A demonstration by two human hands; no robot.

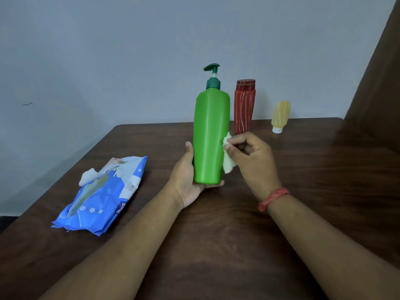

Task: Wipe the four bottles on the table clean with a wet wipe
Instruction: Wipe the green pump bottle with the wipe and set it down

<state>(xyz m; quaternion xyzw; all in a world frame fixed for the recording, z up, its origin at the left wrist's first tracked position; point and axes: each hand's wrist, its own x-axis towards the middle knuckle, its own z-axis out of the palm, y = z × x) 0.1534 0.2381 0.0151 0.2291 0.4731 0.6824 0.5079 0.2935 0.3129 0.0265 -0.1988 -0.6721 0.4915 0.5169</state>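
Observation:
A tall green pump bottle (pixel 209 135) stands upright, lifted slightly off the dark wooden table (pixel 303 191). My left hand (pixel 187 176) cups its base and lower left side. My right hand (pixel 252 156) pinches a white wet wipe (pixel 227 161) against the bottle's right side. Behind it stands a red bottle with pale stripes and a red cap (pixel 244 107). Further right, a small yellow bottle (pixel 280 116) rests on its white cap near the table's back edge. No fourth bottle shows.
A blue pack of wet wipes (pixel 101 195) lies at the left of the table with its flap open and a wipe poking out. A grey wall runs behind the table. A brown surface rises at the far right.

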